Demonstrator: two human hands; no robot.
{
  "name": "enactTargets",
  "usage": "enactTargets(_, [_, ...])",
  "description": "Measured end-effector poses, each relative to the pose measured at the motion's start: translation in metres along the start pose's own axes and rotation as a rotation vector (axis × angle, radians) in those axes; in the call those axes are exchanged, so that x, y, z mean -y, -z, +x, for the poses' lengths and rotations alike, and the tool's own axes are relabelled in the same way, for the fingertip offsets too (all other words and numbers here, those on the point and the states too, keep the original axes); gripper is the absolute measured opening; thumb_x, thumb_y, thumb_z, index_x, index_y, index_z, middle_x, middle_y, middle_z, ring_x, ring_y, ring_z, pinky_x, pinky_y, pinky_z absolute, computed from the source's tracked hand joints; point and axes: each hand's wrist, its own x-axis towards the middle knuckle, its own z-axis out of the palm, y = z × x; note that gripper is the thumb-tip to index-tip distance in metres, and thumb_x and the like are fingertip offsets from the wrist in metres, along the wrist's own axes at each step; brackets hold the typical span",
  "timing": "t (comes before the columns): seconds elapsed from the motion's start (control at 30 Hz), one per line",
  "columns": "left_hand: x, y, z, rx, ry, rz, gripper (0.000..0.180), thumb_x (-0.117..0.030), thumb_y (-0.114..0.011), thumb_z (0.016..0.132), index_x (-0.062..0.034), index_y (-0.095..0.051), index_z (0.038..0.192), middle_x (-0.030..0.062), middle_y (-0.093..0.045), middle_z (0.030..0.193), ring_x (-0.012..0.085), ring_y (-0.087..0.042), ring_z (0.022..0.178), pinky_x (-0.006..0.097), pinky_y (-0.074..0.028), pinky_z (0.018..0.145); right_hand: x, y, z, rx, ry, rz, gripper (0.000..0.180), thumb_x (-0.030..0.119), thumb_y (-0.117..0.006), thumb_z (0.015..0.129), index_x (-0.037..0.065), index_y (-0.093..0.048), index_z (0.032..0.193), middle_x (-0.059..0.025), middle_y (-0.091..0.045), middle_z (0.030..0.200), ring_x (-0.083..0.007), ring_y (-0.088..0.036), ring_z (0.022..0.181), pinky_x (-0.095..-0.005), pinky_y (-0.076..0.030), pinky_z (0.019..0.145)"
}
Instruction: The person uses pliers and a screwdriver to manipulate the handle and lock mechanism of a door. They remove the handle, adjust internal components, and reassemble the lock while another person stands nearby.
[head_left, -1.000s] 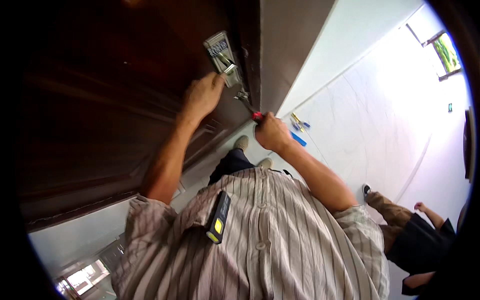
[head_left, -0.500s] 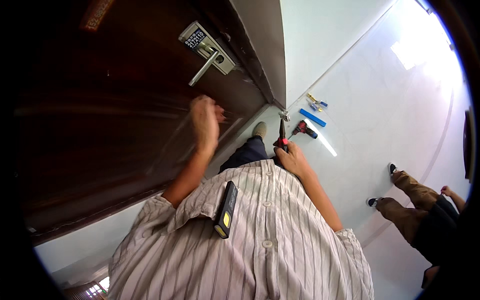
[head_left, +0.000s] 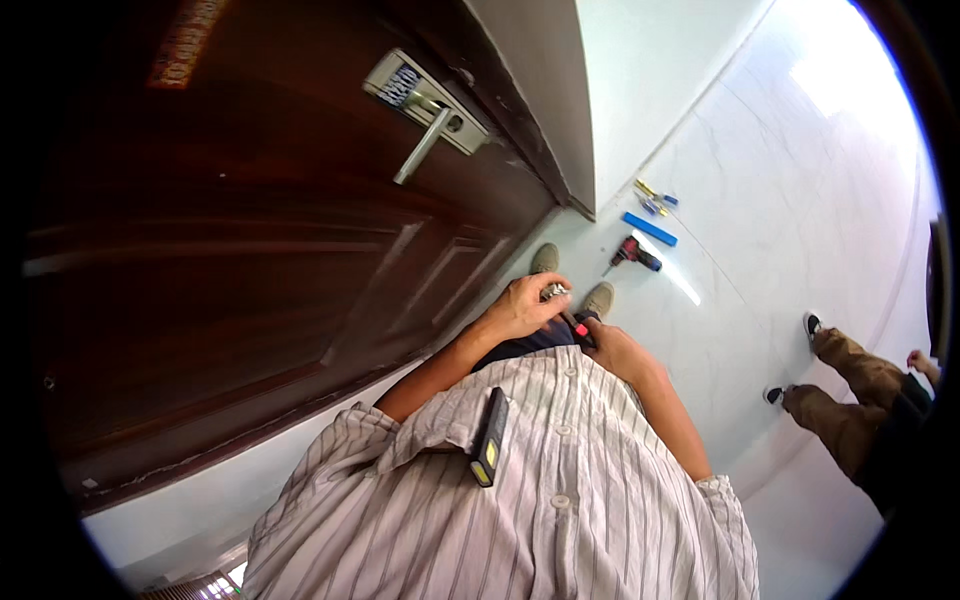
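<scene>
My left hand (head_left: 522, 307) is closed around a small silvery metal piece (head_left: 555, 292) in front of my waist; its exact kind is too small to make out. Just to the right, my right hand (head_left: 612, 350) grips pliers with red on the handles (head_left: 579, 327). Their jaws point up toward the metal piece, and the left fingers partly hide where the two meet. On the dark brown door (head_left: 250, 300) at the left is a metal lock plate (head_left: 385, 75) with a lever handle (head_left: 423, 146) and a dark round hole beside it.
A red and black power drill (head_left: 635, 254) lies on the pale tiled floor (head_left: 740, 270), near a blue bar (head_left: 650, 229) and several screwdriver-like tools (head_left: 655, 197). Another person's legs in brown trousers (head_left: 850, 365) stand at the right. A white wall corner (head_left: 590, 130) adjoins the door frame.
My left hand has come from beside the door to the metal piece, which the pliers held out before. My right hand has drawn the pliers back toward my waist.
</scene>
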Motion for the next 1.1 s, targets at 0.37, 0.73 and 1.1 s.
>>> enactTargets(0.37, [-0.027,-0.015,0.004,-0.073,-0.321,0.302,0.022,-0.017,-0.066,0.088,-0.0015,-0.063,0.104,0.0096,-0.064,0.067,0.0125,-0.061,0.056,0.028,-0.048,0.053,0.014,0.024,-0.029,-0.014,-0.182,-0.079,0.034,0.029,-0.062,0.087,-0.001,-0.062,0.104,-0.0261,-0.064,0.097,-0.0414,-0.061,0.091,-0.0461,-0.047,0.078])
enactTargets(0.73, [-0.035,-0.036,-0.004,-0.038,-0.367,0.134,0.025,-0.022,-0.052,0.098,-0.0004,-0.054,0.111,0.0153,-0.061,0.086,0.0263,-0.06,0.073,0.036,-0.046,0.069,0.024,0.076,-0.068,0.233,-0.336,0.17,0.036,0.036,-0.06,0.094,0.001,-0.064,0.089,-0.007,-0.057,0.067,-0.0151,-0.053,0.06,-0.0331,-0.042,0.057])
enactTargets(1.1, [-0.024,-0.046,0.009,-0.082,-0.39,0.12,0.026,-0.021,-0.057,0.096,-0.0006,-0.054,0.112,0.0106,-0.061,0.083,0.0188,-0.059,0.071,0.032,-0.047,0.067,-0.016,0.074,-0.061,0.414,-0.405,0.752,0.026,0.024,-0.062,0.093,-0.001,-0.063,0.097,-0.0046,-0.063,0.071,-0.0142,-0.062,0.057,-0.0279,-0.051,0.053])
